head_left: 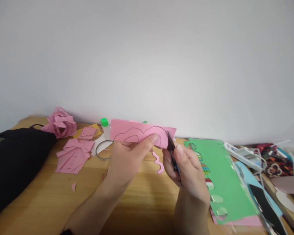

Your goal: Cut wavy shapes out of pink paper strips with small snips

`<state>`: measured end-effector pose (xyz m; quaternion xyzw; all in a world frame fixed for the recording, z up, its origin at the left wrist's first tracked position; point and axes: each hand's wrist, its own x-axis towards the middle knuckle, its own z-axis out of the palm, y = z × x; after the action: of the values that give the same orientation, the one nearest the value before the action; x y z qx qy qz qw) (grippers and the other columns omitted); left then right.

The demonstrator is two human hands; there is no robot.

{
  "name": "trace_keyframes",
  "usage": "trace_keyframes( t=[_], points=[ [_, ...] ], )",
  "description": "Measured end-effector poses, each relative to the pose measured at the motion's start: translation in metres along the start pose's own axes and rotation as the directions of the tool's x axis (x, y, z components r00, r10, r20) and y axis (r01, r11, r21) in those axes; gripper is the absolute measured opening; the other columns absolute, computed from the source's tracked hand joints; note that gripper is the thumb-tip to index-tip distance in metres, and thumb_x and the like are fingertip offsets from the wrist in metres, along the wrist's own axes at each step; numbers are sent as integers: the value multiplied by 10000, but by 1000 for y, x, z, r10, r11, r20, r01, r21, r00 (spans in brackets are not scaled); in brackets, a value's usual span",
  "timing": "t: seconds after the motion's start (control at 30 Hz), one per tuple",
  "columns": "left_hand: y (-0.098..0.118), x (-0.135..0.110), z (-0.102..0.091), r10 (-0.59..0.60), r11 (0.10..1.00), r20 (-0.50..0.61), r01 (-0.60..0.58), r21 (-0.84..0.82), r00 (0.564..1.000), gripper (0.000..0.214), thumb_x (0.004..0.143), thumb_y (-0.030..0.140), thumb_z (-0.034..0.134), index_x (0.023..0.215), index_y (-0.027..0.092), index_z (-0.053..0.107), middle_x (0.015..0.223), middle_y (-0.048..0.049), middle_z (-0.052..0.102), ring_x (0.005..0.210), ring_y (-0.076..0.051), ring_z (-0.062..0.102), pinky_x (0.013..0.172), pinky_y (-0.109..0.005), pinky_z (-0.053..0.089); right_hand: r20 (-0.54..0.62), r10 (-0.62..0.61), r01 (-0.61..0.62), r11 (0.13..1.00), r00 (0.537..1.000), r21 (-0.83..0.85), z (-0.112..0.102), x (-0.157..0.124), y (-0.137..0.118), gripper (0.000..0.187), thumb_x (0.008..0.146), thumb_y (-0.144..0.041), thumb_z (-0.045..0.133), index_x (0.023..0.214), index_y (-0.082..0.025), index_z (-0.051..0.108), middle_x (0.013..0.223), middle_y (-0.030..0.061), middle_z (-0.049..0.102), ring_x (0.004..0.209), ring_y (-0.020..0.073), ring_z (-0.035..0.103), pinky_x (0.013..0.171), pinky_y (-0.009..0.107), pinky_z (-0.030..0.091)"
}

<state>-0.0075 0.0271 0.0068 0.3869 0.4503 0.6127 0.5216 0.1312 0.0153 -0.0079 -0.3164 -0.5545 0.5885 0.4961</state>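
A folded strip of pink paper (122, 128) with curved, cloud-like lines drawn on it is pinched between the thumb and fingers of my left hand (134, 151). My right hand (186, 168) is closed around a pair of dark scissors (171, 148). The blades meet the strip near its right end, close to the drawn line; the handles are mostly hidden by my fingers. Just below the strip, between my hands, shows a wavy cut piece of pink paper (158, 163).
Left on the wooden table (142, 202) are a pink paper flower (60, 122), pleated pink paper (74, 156), a green-capped glue stick (105, 125), a ring (98, 155) and black fabric (22, 156). At right lie green sheets (227, 182) and a white device with a cable (245, 155).
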Motion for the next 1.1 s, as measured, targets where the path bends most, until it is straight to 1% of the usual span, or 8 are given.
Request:
trace_keyframes(
  t=[0.07, 0.27, 0.47, 0.67, 0.77, 0.9, 1.0, 1.1],
  points=[
    [1, -1, 1, 9, 1000, -17, -9, -7, 1000, 125, 741, 250, 730, 623, 225, 698, 560, 41, 682, 494, -132, 621, 527, -255, 527, -13, 6, -6, 1000, 1000, -6, 0, 0, 0, 424, 1011, -492, 451, 702, -201, 465, 445, -106, 326, 346, 46, 168, 328, 198, 132],
    [7, -2, 4, 5, 999, -50, -7, -36, 999, 87, 722, 180, 733, 654, 231, 721, 621, 45, 718, 533, -132, 657, 561, -242, 567, -37, -13, 12, 999, 999, -50, 1, 1, 0, 445, 1012, -493, 450, 673, -204, 445, 437, -103, 332, 342, 46, 177, 329, 207, 132],
    [7, -2, 3, -29, 997, -9, 28, -74, 1000, 114, 725, 192, 732, 621, 230, 703, 556, 57, 679, 440, -114, 603, 454, -227, 523, -28, -23, 22, 998, 999, -57, 0, 2, 0, 437, 1013, -477, 455, 672, -206, 440, 442, -102, 335, 344, 47, 168, 334, 215, 132],
    [3, -2, 2, -13, 1000, -85, 13, 1, 996, 190, 694, 245, 783, 534, 217, 686, 457, 54, 619, 420, -101, 572, 425, -204, 479, -12, -31, 30, 995, 999, -90, -2, 0, 1, 421, 1024, -459, 439, 687, -206, 447, 455, -102, 333, 351, 51, 161, 338, 221, 130],
    [3, -2, 1, -18, 1000, -48, 17, -20, 999, 251, 691, 268, 792, 491, 209, 651, 419, 56, 592, 376, -97, 540, 385, -210, 450, -7, -40, 39, 995, 999, -95, -2, -2, 2, 413, 1026, -450, 436, 693, -207, 454, 455, -102, 333, 355, 55, 170, 343, 222, 139],
    [4, -2, -1, -43, 998, 39, 45, -51, 998, 286, 726, 291, 770, 484, 210, 640, 426, 45, 616, 364, -112, 556, 391, -232, 476, -2, -45, 45, 995, 999, -89, -2, -2, 2, 412, 1025, -451, 432, 688, -215, 438, 460, -99, 339, 354, 59, 169, 339, 225, 137],
    [5, -2, -3, -48, 999, 44, 49, -14, 998, 319, 725, 287, 773, 455, 214, 619, 415, 48, 592, 371, -106, 536, 390, -232, 455, -6, -32, 31, 995, 999, -96, -2, -1, 1, 413, 1028, -451, 422, 687, -219, 429, 469, -95, 346, 353, 60, 160, 331, 231, 121],
    [3, -1, -4, 1, 1000, 28, -1, -8, 1000, 235, 734, 274, 758, 525, 228, 662, 511, 41, 643, 475, -121, 578, 471, -246, 489, -4, -27, 27, 994, 1000, -109, -2, -1, -1, 413, 1023, -460, 428, 686, -221, 432, 464, -97, 340, 348, 61, 162, 325, 234, 123]
  ],
)
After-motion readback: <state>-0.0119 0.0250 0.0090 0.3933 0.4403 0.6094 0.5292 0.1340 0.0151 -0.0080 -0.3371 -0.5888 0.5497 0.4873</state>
